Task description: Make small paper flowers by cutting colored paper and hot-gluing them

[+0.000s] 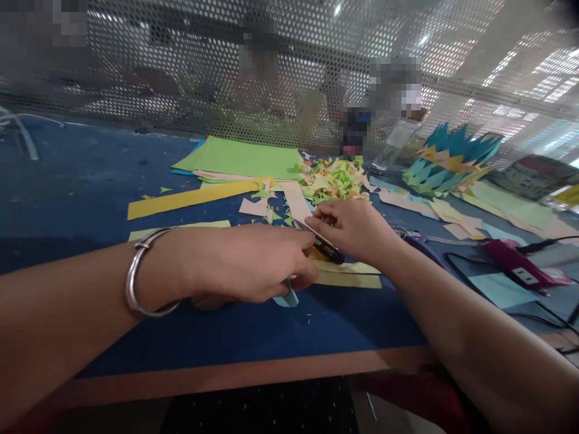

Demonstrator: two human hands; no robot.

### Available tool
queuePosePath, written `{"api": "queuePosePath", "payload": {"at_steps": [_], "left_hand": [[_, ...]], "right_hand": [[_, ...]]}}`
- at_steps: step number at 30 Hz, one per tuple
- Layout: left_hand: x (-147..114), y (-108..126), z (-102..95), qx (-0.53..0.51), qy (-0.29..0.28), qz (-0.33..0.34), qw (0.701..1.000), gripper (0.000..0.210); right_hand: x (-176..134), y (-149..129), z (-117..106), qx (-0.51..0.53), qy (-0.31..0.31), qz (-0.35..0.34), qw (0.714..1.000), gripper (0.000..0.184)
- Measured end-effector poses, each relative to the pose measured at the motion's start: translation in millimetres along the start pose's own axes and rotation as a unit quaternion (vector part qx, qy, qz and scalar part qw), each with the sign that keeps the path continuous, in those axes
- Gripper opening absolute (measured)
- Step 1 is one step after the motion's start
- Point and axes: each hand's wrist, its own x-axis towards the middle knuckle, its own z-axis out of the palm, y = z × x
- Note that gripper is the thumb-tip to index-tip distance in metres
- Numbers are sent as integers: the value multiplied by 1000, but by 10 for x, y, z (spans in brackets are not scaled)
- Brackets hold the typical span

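My left hand (253, 259), wearing a silver bangle, is curled palm down over the table's front half. A curved light blue piece, apparently paper (286, 295), pokes out beneath its fingers. To the right, my right hand (357, 232) pinches the near end of a pale pink paper strip (296, 202) between thumb and finger. Between the two hands lies a dark, narrow object (332, 250), partly hidden, whose kind I cannot make out. Pale yellow strips (348, 279) lie flat under both hands.
Behind my hands are a pile of paper scraps (337, 181), green sheets (248, 158) and a yellow strip (194, 199). A zigzag paper crown (447, 160) stands at the right, near a purple power strip (520, 265) with cables. A perforated metal screen (194, 72) borders the back.
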Motion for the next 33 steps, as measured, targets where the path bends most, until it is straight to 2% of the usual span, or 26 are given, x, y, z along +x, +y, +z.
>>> {"api": "queuePosePath", "payload": {"at_steps": [3,6,8,10,12,15,18,23,26,28,31,33], "left_hand": [[9,-59,-37,-26,40,54,997,14],[56,-156,-36,-171,139,75,973,11],[116,-237,-3,-320,203,25,925,4],[186,-309,52,-434,277,-30,856,8],[247,-349,113,-492,303,-60,814,9],[299,-343,184,-539,309,-93,778,12],[315,-311,227,-538,334,-117,765,17],[331,-332,273,-485,396,-101,773,17],[338,-361,292,-464,423,-93,773,18],[336,-368,295,-453,435,-96,772,26],[325,-369,284,-469,450,-94,754,39],[316,-376,271,-483,460,-88,740,40]], "right_hand": [[-14,-9,4,19,14,-6,1000,23],[-16,1,-4,42,36,-16,998,9],[-12,10,-11,70,53,-17,996,9],[-7,14,-15,101,77,-7,992,13],[-3,16,-15,128,98,0,987,19],[-1,17,-18,185,115,-10,976,31],[0,10,-27,271,111,-14,956,39],[1,-17,-29,351,77,-9,933,40],[1,-24,-20,364,79,-15,928,37],[2,-27,-16,364,86,-20,927,35],[7,-31,-10,367,85,-20,926,35],[10,-29,-2,361,82,-19,929,34]]}}
